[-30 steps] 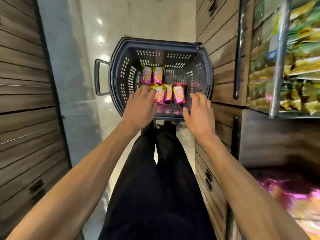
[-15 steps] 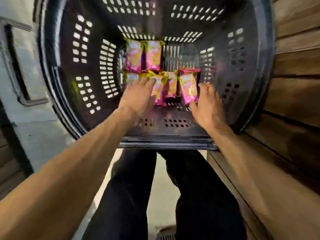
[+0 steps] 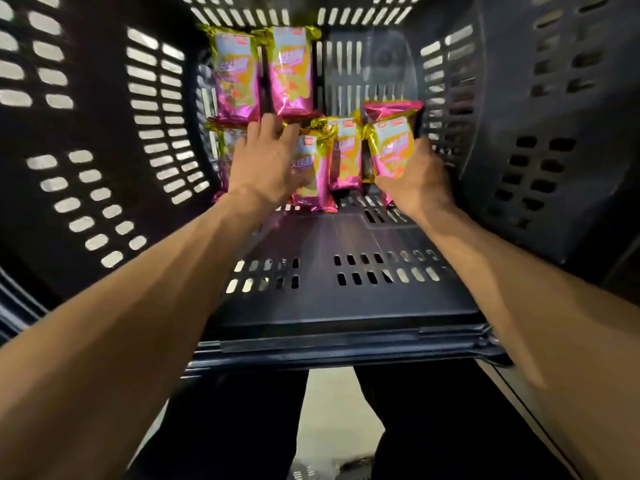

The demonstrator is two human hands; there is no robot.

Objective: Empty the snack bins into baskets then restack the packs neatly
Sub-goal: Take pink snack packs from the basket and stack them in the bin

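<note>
Snack packs [image 3: 292, 71], pink-and-gold foil, pillow-shaped: about seven visible, all lying on the floor of the dark grey slotted plastic basket [image 3: 346, 306].

- Far row: two packs flat and side by side against the basket's far wall, tidy.
- Second row: about four packs toward the basket's middle, tilted and overlapping. One more pink pack [image 3: 391, 108] shows behind them, near the basket's right wall.

Left hand [image 3: 266, 164]: fingers spread and nearly straight, laid over the packs at the row's left end. It presses rather than grips.

Right hand [image 3: 419, 185]: thumb and curled fingers clasp the rightmost pack [image 3: 391, 147], close to the basket's right wall.

Step in hand, as judged: squaring the second row.
- Hold the left packs still while the right pack is set down flat.
- Align its edges with its neighbour [image 3: 346, 150].
- Handle the foil lightly, as it likely slides and crumples.
- Tuck the stray pink pack into line rather than leaving it buried.

Outside the basket, below its near rim: black trousers [image 3: 450, 427] and pale floor [image 3: 332, 410].
</note>
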